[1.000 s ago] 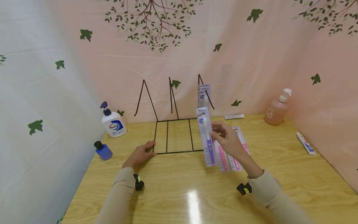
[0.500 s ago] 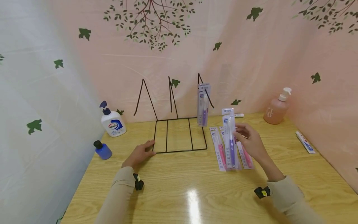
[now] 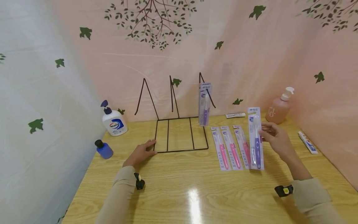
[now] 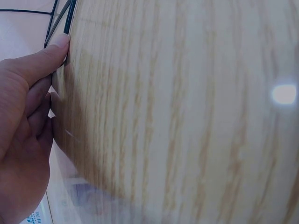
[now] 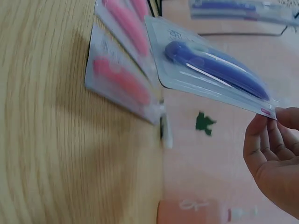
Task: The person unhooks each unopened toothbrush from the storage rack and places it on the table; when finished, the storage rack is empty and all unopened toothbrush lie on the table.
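Note:
My right hand (image 3: 275, 140) pinches the right edge of a packaged purple toothbrush (image 3: 255, 140), held upright above the table. The right wrist view shows thumb and fingertips on the edge of its clear blister pack (image 5: 215, 70). Three packaged pink toothbrushes lie side by side to its left; the rightmost pink toothbrush (image 3: 242, 146) is partly overlapped by the held one. Another packaged purple toothbrush (image 3: 205, 107) hangs on the right prong of a black wire rack (image 3: 180, 151). My left hand (image 3: 140, 153) holds the rack's left front corner, thumb on the wire in the left wrist view.
A white pump bottle (image 3: 114, 123) and a small blue bottle (image 3: 104, 150) stand at the left. A pink pump bottle (image 3: 278, 109) is at the back right. One toothpaste tube (image 3: 235, 115) lies at the back, another toothpaste tube (image 3: 307, 142) near the right edge.
My right hand has carried the purple toothbrush rightward, from in front of the rack past the pink toothbrushes, which are now uncovered. The left hand has stayed at the rack.

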Available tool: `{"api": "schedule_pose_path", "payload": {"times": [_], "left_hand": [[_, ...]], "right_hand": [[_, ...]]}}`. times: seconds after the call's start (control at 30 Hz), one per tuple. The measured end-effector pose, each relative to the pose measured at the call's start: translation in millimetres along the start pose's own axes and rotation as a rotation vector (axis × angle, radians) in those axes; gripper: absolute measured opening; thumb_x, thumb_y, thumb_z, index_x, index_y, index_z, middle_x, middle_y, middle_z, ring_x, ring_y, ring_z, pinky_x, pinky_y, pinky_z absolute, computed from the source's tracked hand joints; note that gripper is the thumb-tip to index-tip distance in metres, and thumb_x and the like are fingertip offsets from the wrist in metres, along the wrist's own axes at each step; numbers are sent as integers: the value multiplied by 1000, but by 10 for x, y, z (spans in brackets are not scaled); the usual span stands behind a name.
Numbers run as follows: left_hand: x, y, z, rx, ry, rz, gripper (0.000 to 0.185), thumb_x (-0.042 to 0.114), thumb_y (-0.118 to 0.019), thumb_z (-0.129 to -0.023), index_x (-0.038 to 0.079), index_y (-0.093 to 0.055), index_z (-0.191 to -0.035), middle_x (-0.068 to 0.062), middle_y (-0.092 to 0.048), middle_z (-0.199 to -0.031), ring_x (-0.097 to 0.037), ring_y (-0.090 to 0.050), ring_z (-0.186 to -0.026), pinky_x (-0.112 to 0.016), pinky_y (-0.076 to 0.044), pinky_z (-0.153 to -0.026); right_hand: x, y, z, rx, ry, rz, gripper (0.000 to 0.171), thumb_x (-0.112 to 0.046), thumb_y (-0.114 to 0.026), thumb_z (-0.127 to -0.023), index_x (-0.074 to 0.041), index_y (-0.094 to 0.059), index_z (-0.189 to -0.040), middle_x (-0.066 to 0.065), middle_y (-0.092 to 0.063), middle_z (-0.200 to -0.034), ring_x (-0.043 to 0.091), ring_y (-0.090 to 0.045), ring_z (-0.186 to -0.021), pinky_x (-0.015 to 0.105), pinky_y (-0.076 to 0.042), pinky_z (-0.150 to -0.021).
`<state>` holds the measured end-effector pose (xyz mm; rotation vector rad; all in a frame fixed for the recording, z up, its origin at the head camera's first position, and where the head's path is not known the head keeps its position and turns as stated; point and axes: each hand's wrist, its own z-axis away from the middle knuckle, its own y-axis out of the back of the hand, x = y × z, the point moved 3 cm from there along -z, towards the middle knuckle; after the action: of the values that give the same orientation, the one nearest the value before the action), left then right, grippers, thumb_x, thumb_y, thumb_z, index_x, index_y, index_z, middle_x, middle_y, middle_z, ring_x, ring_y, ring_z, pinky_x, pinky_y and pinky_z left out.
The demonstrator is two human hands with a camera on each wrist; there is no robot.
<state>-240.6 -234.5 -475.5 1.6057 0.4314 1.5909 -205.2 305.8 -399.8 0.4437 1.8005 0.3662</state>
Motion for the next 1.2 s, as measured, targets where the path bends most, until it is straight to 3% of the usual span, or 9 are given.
{"api": "schedule_pose_path", "payload": {"times": [0.2,0.43,0.8,0.97,1.2], "left_hand": [[-28,-17,-24,8,-5,-14,64,30,-63,-93,14,-36,-149,-9,-28,-156,-33,-20,-146,-55,-18,-116],[6,-1,-13,3,-3,-16,64,27,-63,-93,13,-36,-149,-9,-28,-156,-33,-20,-146,-55,-19,-116],[0,1,-12,2,12,-9,65,28,-64,-92,14,-36,-149,-7,-28,-156,-31,-19,-146,-54,-18,-117],[-2,8,-10,5,4,-20,64,28,-63,-93,13,-36,-149,-8,-29,-156,-31,-20,-146,-54,-18,-117],[-14,6,-23,-1,-9,-38,64,29,-63,-93,13,-36,-149,-8,-29,-156,-32,-20,-146,-54,-19,-117]], "right_hand": [[270,208,-28,-26,-122,-37,40,-24,-52,-99,2,-46,-128,-18,-56,-96,-7,-58,-82,17,-56,-69],[516,212,-66,-91,-179,-30,48,-21,-51,-100,12,-39,-133,-18,-58,-92,-6,-58,-81,21,-57,-71],[818,55,-205,-213,-266,61,51,-23,-48,-101,14,-40,-134,30,-55,-118,-7,-58,-80,23,-56,-73],[856,-48,-279,-266,-288,65,52,-23,-49,-100,15,-40,-134,35,-52,-123,-2,-60,-81,24,-56,-71],[917,-124,-345,-302,-346,105,45,-17,-48,-100,15,-44,-131,31,-56,-117,8,-61,-81,24,-55,-69]]}}
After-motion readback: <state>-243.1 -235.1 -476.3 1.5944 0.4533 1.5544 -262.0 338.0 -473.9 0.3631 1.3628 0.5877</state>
